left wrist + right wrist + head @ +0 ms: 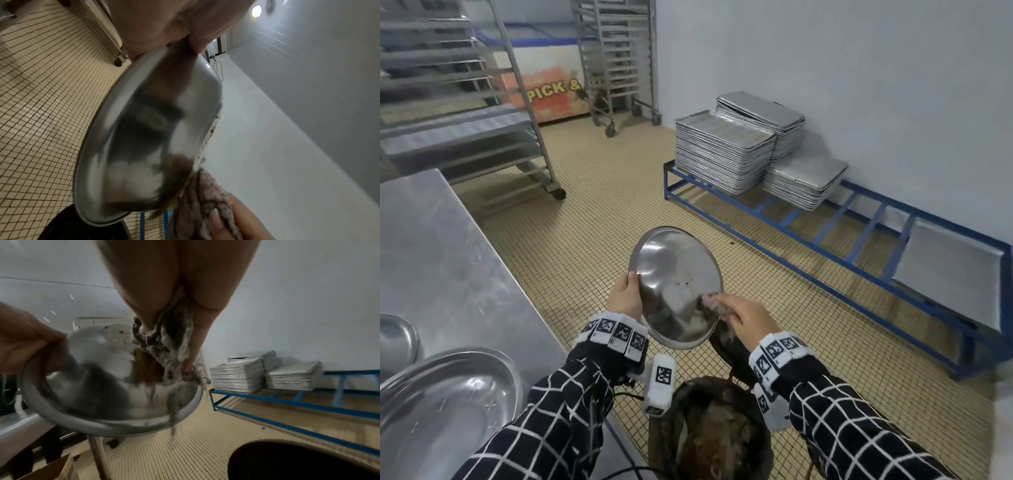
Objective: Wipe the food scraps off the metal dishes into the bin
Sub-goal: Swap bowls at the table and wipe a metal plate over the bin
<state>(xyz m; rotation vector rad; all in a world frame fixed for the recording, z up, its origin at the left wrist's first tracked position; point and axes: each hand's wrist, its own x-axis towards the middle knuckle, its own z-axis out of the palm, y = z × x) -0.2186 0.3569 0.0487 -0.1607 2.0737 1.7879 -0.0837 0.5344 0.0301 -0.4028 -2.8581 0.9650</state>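
A round metal dish (671, 274) is held tilted above a dark bin (709, 428) on the floor. My left hand (625, 296) grips its left rim, thumb on the inside. My right hand (743, 317) holds a dirty grey rag (710, 301) and presses it against the dish's lower right rim. In the left wrist view the dish (144, 138) shows brown specks along its edge beside the rag (205, 194). From the right wrist, the rag (170, 350) pushes yellowish-brown scraps (144, 368) down the dish (92, 394), and the bin's mouth (298, 464) is below to the right.
A steel table (448, 257) runs along my left with more metal dishes (441, 404) at its near end. Stacks of metal trays (726, 150) rest on a low blue rack (808, 240) by the right wall. Wheeled tray racks (616, 61) stand behind on the tiled floor.
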